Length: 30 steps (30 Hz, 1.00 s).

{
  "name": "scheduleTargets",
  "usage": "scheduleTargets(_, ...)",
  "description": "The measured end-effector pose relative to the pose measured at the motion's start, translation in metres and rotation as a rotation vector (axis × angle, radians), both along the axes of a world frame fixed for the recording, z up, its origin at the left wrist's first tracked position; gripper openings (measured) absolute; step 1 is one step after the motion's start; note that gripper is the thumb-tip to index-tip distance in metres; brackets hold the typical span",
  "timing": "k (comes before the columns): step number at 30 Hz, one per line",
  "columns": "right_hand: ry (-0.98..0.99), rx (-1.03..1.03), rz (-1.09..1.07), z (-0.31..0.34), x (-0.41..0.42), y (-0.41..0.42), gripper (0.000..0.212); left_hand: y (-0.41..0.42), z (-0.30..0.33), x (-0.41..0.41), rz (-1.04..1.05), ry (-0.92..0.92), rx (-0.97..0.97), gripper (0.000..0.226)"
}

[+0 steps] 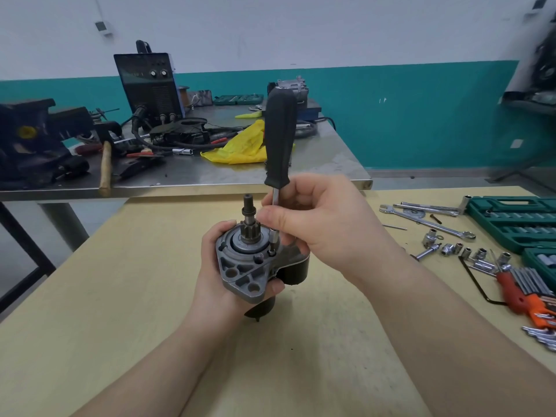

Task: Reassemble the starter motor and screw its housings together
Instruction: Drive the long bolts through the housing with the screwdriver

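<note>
The grey cast-aluminium starter motor (249, 266), pinion shaft upward, is held above the pale wooden surface (120, 296) in the left hand (210, 266), its grip curled round the ribbed housing. The right hand (316, 218) pinches the steel shank of the black-handled screwdriver (279, 139), its bit seated on a housing screw (272, 252). The housings look mated; tightening probably remains.

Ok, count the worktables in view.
2: the wooden table under the starter motor, and the steel table behind it. A blurred surface at far right may be another.
</note>
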State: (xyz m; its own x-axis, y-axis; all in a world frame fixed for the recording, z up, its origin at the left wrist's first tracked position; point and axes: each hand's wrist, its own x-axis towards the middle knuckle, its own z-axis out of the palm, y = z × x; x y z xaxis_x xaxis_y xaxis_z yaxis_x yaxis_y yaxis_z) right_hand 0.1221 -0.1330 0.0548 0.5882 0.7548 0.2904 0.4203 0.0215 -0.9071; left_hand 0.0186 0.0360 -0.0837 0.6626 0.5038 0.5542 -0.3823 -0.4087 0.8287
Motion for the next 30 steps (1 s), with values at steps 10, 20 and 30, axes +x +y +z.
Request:
scheduleTargets(10, 0.086, -0.056, 0.155, 0.007, 0.004, -0.011, 0.018, -0.001, 0.004, -0.002, 0.002, -0.002, 0.032, 0.108)
scheduleTargets(20, 0.107, -0.013, 0.074, -0.003, 0.001, 0.001, 0.006, -0.003, 0.005, -0.002, -0.006, -0.003, 0.021, 0.107)
scheduleTargets(30, 0.106, 0.019, 0.040, -0.008, -0.001, 0.004, 0.006, -0.005, 0.007, -0.003, 0.000, -0.001, 0.022, 0.106)
